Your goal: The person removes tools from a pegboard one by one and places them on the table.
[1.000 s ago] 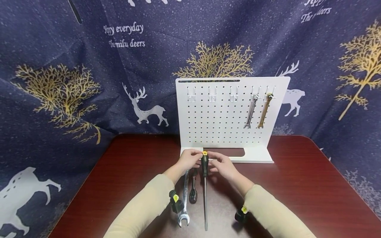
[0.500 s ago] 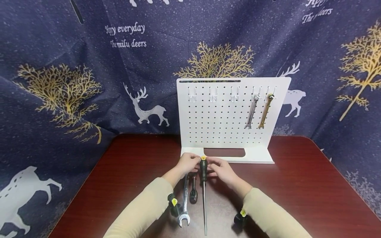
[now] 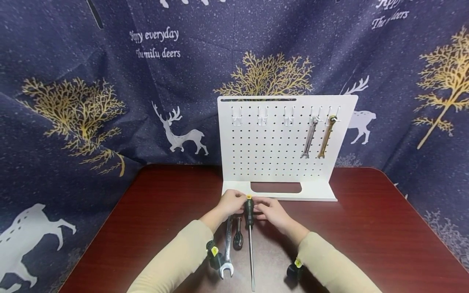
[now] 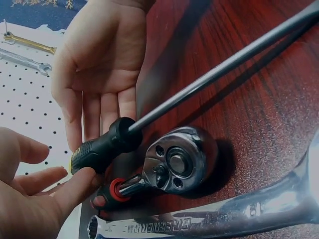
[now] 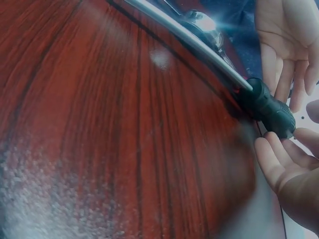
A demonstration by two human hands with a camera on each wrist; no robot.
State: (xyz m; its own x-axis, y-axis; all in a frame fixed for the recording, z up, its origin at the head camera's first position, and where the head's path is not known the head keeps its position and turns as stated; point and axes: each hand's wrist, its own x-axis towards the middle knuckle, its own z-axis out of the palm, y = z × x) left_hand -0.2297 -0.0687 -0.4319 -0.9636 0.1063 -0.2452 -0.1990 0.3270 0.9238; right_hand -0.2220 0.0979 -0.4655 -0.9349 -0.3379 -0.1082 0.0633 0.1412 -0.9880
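Note:
A long flat-blade screwdriver (image 3: 249, 213) with a black handle and yellow end points toward the person, between the two hands. The left hand (image 3: 232, 202) touches the handle from the left with its fingertips, its thumb apart in the left wrist view. From the other side, the right hand (image 3: 272, 212) has nearly straight fingers at the handle; its fingertips (image 5: 271, 149) meet it in the right wrist view. Beside the screwdriver lies a ratchet wrench (image 4: 182, 162) with a red-ringed black handle. A large silver combination wrench (image 3: 228, 248) lies left of that, partly beneath the left hand.
Behind the hands stands a white pegboard (image 3: 271, 150) on a flat base. A silver wrench (image 3: 310, 136) and a gold-coloured wrench (image 3: 327, 136) hang at its right. Clear hooks (image 3: 262, 118) line its upper left. A patterned cloth (image 3: 110, 154) backs the dark red table (image 3: 165, 195).
The screwdriver and both hands have shifted slightly toward the person and a little left. The ratchet and large wrench stay where they were.

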